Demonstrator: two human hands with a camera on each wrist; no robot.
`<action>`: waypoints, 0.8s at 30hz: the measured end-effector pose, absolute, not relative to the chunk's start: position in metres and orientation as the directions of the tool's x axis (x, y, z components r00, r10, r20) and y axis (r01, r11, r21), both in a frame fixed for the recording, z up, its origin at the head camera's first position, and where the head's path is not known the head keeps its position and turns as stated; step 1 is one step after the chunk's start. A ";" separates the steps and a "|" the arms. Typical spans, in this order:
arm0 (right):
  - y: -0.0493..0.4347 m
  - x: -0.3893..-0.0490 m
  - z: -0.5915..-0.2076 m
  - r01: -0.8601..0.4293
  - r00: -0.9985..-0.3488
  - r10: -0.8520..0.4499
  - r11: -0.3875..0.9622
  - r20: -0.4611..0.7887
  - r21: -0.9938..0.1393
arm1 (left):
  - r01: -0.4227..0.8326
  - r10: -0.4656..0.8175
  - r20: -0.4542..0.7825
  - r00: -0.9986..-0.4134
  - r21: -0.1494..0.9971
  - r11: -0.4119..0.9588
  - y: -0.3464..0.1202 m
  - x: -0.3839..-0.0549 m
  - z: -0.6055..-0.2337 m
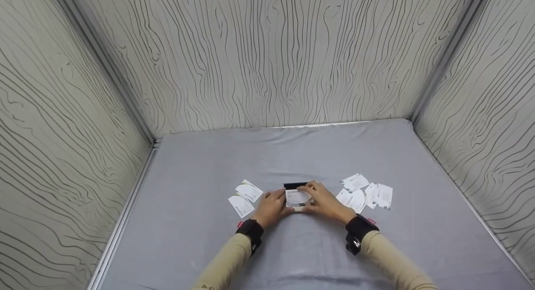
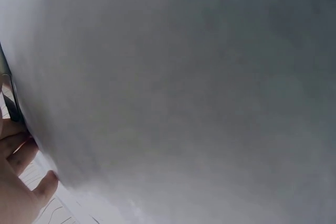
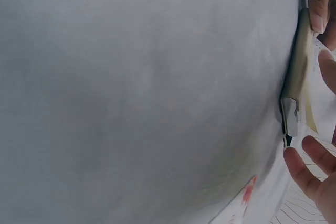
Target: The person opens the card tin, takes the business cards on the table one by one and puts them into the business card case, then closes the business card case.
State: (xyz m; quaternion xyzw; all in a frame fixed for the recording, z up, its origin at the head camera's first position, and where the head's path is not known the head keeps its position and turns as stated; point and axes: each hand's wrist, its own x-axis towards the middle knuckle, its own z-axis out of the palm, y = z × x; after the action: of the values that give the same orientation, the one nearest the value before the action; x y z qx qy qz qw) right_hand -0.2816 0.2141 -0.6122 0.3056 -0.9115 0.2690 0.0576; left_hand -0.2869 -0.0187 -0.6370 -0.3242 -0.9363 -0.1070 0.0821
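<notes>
A small card case [image 3: 298, 61] lies on the grey cloth between the two hands, its dark lid [image 1: 292, 185] raised at the far side. White printed business cards [image 1: 296, 197] show face up in it. My left hand [image 1: 271, 207] grips the case's left side, thumb near the front corner. From the right, my right hand [image 1: 325, 202] pinches the top card, index finger on its far edge and thumb at its near edge. In the right wrist view, the case's beige edge and shiny clasp [image 3: 290, 114] show beside right-hand fingertips [image 3: 295, 158].
Left of the hands lie a few loose white cards [image 1: 241, 205]. Several more white cards [image 1: 355, 200] overlap on the cloth to the right, near the right wrist. Grey cloth [image 1: 209, 164] covers the table, and patterned panels [image 1: 267, 64] stand around its back and sides.
</notes>
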 end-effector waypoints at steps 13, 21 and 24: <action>0.214 -0.279 -0.619 -0.591 -0.803 -0.555 0.697 0.218 -0.405 | 0.624 0.589 0.220 -0.777 0.155 0.766 -0.019 -0.287 -0.637; 0.213 -0.278 -0.618 -0.605 -0.793 -0.566 0.693 0.224 -0.391 | 0.629 0.597 0.215 -0.773 0.134 0.766 -0.021 -0.290 -0.640; 0.213 -0.277 -0.616 -0.605 -0.792 -0.577 0.696 0.201 -0.386 | 0.634 0.598 0.231 -0.767 0.134 0.762 -0.020 -0.290 -0.640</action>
State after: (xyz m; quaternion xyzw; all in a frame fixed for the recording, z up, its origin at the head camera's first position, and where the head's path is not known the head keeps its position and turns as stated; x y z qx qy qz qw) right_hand -0.2771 0.2128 -0.6159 0.3213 -0.9203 0.2208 0.0319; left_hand -0.2897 -0.0204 -0.6403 -0.3296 -0.9344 -0.1026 0.0876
